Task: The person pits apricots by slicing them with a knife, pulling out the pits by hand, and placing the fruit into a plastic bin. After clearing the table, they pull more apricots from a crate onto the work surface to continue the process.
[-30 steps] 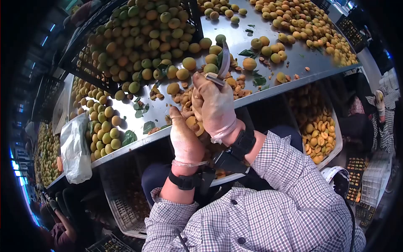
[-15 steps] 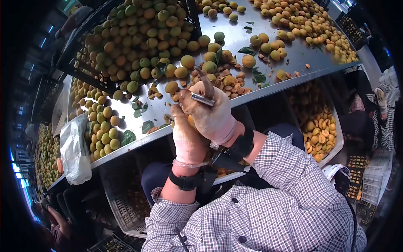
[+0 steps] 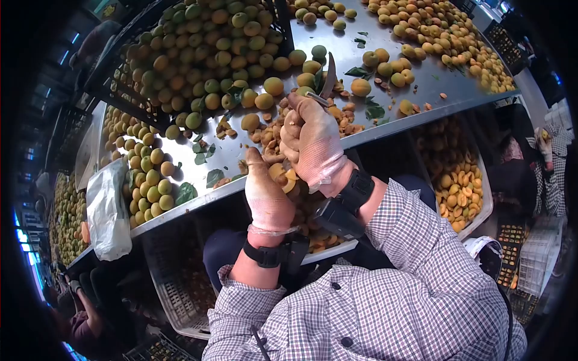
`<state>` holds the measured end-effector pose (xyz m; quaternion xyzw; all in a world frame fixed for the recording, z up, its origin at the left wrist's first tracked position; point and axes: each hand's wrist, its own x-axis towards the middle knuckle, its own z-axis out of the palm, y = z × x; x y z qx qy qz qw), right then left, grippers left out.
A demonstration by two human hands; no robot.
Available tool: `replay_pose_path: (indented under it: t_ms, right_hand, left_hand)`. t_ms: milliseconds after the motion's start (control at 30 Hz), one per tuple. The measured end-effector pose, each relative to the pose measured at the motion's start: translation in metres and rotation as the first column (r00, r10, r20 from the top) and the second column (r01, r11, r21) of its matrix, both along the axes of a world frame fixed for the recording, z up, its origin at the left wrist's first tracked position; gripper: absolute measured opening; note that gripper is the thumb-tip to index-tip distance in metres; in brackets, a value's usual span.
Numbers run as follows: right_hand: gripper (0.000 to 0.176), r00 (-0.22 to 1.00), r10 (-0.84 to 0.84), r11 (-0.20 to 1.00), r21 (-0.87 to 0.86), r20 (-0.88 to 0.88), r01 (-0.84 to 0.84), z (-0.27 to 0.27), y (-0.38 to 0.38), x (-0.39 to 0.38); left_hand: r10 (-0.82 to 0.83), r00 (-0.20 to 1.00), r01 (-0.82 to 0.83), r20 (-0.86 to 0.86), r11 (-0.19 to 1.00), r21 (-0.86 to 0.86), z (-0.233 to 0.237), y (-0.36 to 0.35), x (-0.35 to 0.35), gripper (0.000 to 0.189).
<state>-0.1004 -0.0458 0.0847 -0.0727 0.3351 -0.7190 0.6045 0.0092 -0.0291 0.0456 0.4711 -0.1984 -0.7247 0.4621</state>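
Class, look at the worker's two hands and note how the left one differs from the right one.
The right hand grips a knife, while the left hand holds a cut fruit. The right hand's fingers are curled in a fist; the left hand's thumb sticks up. The left hand sits lower in the picture than the right. Both wear pale, stained gloves and have black straps at the wrist.

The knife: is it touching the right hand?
Touching. The head view shows the right hand gripping the knife, which juts out from its grasp.
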Motion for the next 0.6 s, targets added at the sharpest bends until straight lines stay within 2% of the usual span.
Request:
replay_pose_path:
  t_ms: [67,133,200,233,300,333,367,433,500,567,600]
  right_hand:
    - [0.027,0.993,0.020,0.996,0.082,0.115,-0.029,0.000,-0.002,-0.005]
    - [0.026,0.993,0.023,0.998,0.061,0.113,-0.030,-0.007,-0.001,-0.006]
    - [0.021,0.988,0.060,0.997,0.037,0.143,-0.066,-0.011,-0.001,-0.011]
    - [0.024,0.976,0.012,0.991,0.124,0.218,-0.040,-0.001,-0.003,-0.010]
    - [0.031,0.950,0.019,0.991,0.120,0.312,-0.060,0.000,-0.001,-0.011]
    - [0.031,0.922,0.010,0.986,0.149,0.387,-0.073,-0.001,-0.002,-0.010]
    - [0.028,0.923,0.027,0.993,0.097,0.384,-0.070,-0.004,-0.002,-0.008]
    - [0.024,0.959,-0.024,0.996,0.091,0.283,-0.002,-0.001,0.001,-0.005]
    - [0.022,0.973,-0.026,0.993,0.115,0.231,-0.001,0.006,0.003,-0.005]
    - [0.025,0.995,-0.040,0.999,-0.012,0.090,0.041,0.006,0.005,-0.003]
    - [0.026,0.997,-0.041,0.998,-0.041,0.072,0.044,0.011,0.006,-0.002]
  left_hand:
    - [-0.001,0.999,0.000,0.034,1.000,0.018,0.000,0.001,0.000,0.048]
    - [0.005,0.998,-0.008,0.055,0.998,0.054,0.001,0.001,-0.003,0.047]
    - [-0.031,0.993,0.042,0.116,0.995,-0.095,-0.019,0.000,0.004,0.046]
    - [-0.055,0.994,0.045,-0.093,0.994,-0.102,-0.027,-0.006,0.003,0.045]
    - [-0.010,0.960,0.012,-0.280,1.000,0.006,0.002,-0.001,-0.009,0.045]
    - [-0.136,0.950,0.131,-0.283,0.991,-0.037,-0.025,-0.008,0.013,0.043]
    - [-0.017,0.961,0.008,-0.278,0.999,-0.034,-0.034,-0.010,0.004,0.041]
    - [-0.085,0.969,0.082,-0.234,0.996,-0.022,-0.014,-0.007,-0.003,0.041]
    - [-0.062,0.975,0.065,-0.214,0.998,0.007,0.006,-0.003,-0.012,0.041]
    - [-0.135,0.978,0.132,-0.157,0.991,-0.028,-0.011,-0.011,-0.002,0.044]
    - [-0.130,0.961,0.123,-0.243,0.991,-0.046,0.009,-0.007,-0.015,0.047]
